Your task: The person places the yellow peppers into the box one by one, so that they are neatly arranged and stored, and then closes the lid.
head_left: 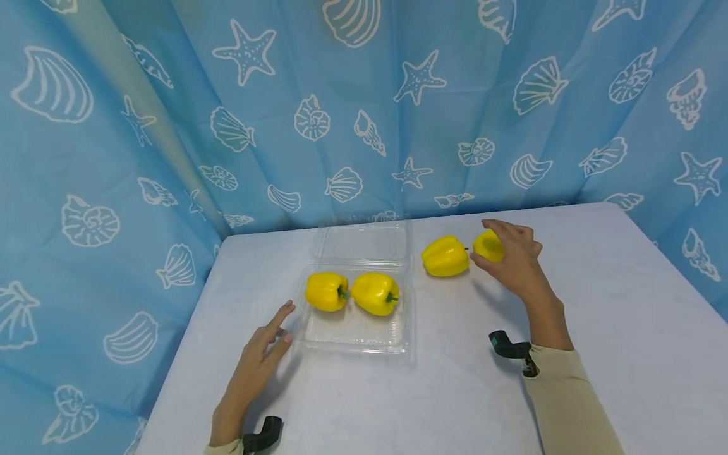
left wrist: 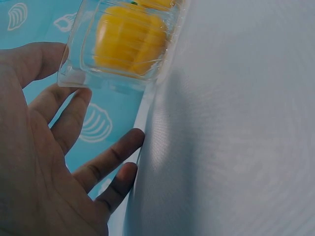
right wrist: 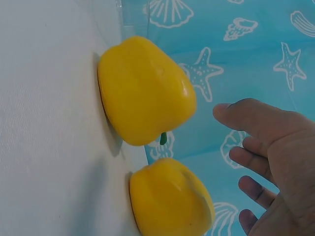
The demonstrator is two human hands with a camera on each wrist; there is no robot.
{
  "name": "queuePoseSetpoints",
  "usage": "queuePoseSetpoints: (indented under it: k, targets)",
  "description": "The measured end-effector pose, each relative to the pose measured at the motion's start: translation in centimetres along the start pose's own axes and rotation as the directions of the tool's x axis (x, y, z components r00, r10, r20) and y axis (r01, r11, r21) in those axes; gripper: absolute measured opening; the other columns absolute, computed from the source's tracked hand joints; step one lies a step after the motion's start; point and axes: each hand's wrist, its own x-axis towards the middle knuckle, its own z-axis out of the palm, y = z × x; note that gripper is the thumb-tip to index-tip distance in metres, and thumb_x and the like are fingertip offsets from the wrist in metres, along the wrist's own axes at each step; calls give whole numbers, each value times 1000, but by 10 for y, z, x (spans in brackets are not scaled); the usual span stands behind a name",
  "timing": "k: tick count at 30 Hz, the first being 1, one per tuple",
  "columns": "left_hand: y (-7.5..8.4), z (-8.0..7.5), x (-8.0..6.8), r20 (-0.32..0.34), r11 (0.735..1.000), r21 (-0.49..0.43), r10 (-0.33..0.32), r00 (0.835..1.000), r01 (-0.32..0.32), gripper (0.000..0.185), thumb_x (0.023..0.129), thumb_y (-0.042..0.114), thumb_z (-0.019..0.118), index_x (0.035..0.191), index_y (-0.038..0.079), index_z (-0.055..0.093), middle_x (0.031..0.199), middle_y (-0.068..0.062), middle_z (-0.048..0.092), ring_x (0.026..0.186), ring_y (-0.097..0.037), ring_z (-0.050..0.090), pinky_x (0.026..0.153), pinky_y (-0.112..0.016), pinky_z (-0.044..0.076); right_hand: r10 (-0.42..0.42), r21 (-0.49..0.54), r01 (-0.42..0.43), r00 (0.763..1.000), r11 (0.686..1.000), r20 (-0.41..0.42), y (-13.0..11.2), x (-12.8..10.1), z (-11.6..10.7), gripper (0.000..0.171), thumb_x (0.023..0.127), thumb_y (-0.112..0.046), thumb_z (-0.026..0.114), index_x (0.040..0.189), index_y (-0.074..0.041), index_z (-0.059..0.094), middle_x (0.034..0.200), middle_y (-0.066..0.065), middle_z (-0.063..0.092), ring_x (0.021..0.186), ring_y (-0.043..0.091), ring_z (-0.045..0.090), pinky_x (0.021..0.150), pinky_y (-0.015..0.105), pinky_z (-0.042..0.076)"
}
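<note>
An open clear plastic clamshell box [head_left: 355, 338] lies on the table with two yellow bell peppers [head_left: 327, 292] side by side in its base. My left hand [head_left: 256, 360] is beside the box's left side, fingers spread. In the left wrist view the thumb and fingertips of the left hand [left wrist: 54, 142] are right at the box's corner. Two more yellow bell peppers [head_left: 445, 256] lie right of the box. My right hand [head_left: 514, 256] is at the farther right one [head_left: 488, 246], partly covering it in the head view. In the right wrist view, space shows between the right hand [right wrist: 275, 162] and both peppers.
The box's hinged lid [head_left: 362, 243] lies folded back toward the curtain. A white cloth covers the table [head_left: 455, 392]. A blue curtain [head_left: 364, 114] with white shells and starfish hangs along the back and left. A black wrist camera [head_left: 509, 347] is strapped to my right wrist.
</note>
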Motion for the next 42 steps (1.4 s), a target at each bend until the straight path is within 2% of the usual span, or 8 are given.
queuePoseSetpoints:
  k: [7, 19, 26, 42]
  targets:
    - [3, 0, 0, 5, 1000, 17, -23, 1000, 23, 53, 104, 30, 53, 155, 29, 38, 158, 9, 37, 110, -19, 55, 95, -52, 43, 46, -17, -46, 999, 999, -6, 8, -1, -2, 76, 89, -27, 77, 152, -11, 39, 155, 21, 35, 134, 47, 21, 99, 65, 15]
    - [4, -1, 0, 3, 1000, 12, -17, 1000, 17, 52, 104, 28, 54, 155, 25, 40, 158, 8, 38, 110, -20, 55, 95, -53, 43, 69, -16, -69, 998, 998, -3, 20, -1, -6, 80, 88, -26, 76, 155, -10, 35, 156, 23, 31, 132, 47, 20, 96, 65, 16]
    - [7, -1, 0, 9, 998, 30, -48, 999, 48, 53, 104, 31, 53, 155, 27, 39, 158, 6, 38, 110, -20, 54, 94, -53, 43, 92, -15, -92, 996, 996, -1, 33, 0, -5, 84, 89, -27, 76, 157, -9, 30, 159, 23, 26, 131, 49, 19, 94, 65, 15]
    - [6, -1, 0, 13, 998, 31, -60, 998, 60, 54, 104, 31, 53, 156, 30, 38, 158, 6, 38, 110, -20, 53, 93, -54, 43, 116, 17, -116, 993, 993, -8, 53, 2, 1, 89, 87, -22, 77, 158, -8, 25, 160, 23, 22, 133, 51, 16, 96, 67, 13]
